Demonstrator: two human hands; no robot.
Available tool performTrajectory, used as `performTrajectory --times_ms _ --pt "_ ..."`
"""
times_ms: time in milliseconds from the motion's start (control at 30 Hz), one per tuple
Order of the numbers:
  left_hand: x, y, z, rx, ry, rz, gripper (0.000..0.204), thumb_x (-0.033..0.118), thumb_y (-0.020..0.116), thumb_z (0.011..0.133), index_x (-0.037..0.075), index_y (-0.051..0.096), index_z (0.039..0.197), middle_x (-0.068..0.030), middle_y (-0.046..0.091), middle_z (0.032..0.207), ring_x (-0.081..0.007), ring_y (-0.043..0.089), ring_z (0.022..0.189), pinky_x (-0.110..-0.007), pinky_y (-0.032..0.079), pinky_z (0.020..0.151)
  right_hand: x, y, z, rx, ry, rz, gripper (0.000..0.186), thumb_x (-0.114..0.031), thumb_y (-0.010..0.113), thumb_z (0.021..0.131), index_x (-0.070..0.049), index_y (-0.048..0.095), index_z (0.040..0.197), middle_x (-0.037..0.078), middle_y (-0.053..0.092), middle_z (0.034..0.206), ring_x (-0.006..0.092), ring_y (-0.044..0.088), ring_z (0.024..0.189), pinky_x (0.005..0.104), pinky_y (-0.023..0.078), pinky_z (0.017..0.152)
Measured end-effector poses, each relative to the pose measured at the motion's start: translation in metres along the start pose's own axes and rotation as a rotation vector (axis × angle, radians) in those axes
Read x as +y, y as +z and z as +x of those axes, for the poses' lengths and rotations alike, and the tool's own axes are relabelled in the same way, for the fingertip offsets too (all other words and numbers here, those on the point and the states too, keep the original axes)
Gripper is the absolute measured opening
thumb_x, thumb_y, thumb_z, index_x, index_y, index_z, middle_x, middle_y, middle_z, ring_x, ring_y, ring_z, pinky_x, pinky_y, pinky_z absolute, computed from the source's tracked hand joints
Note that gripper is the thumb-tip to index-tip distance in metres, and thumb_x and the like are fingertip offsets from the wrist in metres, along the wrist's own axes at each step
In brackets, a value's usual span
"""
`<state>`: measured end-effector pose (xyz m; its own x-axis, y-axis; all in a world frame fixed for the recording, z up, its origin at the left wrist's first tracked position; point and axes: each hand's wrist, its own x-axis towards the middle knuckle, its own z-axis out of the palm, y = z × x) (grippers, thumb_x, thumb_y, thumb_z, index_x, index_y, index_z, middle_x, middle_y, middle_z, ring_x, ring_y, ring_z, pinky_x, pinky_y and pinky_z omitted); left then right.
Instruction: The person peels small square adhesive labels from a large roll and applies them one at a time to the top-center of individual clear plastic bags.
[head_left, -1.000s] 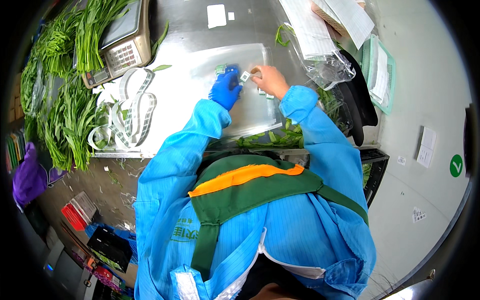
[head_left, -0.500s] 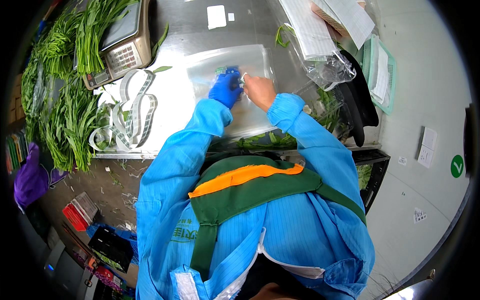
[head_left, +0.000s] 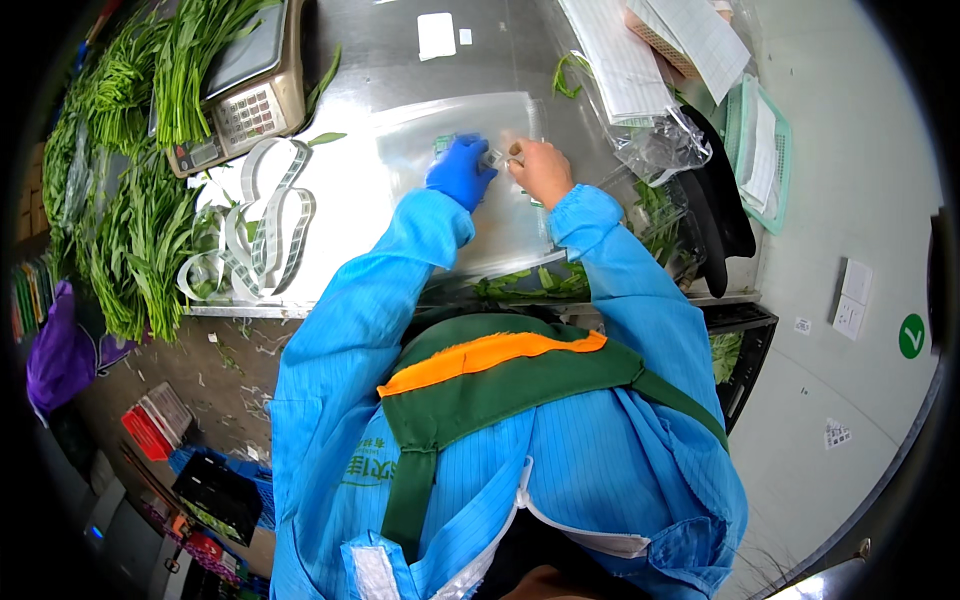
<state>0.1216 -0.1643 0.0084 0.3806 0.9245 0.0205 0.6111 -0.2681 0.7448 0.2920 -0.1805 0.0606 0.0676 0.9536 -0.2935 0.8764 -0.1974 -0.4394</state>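
Observation:
My left hand (head_left: 461, 170), in a blue glove, rests over a stack of clear plastic bags (head_left: 400, 150), with its fingers curled beside small green-and-white labels (head_left: 443, 143); what it grips is hidden. My bare right hand (head_left: 539, 170) is pinched at a small white label (head_left: 493, 158) between the two hands. Other small labels lie partly under my right hand. A long curled strip of labels (head_left: 283, 230) lies left of the bags.
Bunches of leafy greens (head_left: 140, 230) and a weighing scale (head_left: 233, 121) fill the left. At right are papers (head_left: 611, 60), crumpled clear plastic (head_left: 655, 145), a black tray (head_left: 728, 210) and a mint-green basket (head_left: 778, 170). A black crate (head_left: 752, 350) stands below the table edge.
My right hand moved left toward my left hand, then slightly back to the right and up. My left hand has shifted a little to the right over the bags.

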Motion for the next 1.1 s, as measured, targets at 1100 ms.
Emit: performTrajectory --times_ms 1100 --pt "-0.024 -0.066 -0.048 -0.263 -0.205 -0.603 0.022 0.021 0.065 0.090 0.005 0.069 0.104 -0.0075 0.069 0.094 -0.0149 0.062 0.086 -0.030 0.050 0.079 0.000 -0.093 -0.063 -0.503 0.158 1.271 0.033 -0.020 0.063 0.089 0.000 0.057 0.114 0.006 0.061 0.083 0.0043 0.041 0.049 0.0222 0.032 0.044"
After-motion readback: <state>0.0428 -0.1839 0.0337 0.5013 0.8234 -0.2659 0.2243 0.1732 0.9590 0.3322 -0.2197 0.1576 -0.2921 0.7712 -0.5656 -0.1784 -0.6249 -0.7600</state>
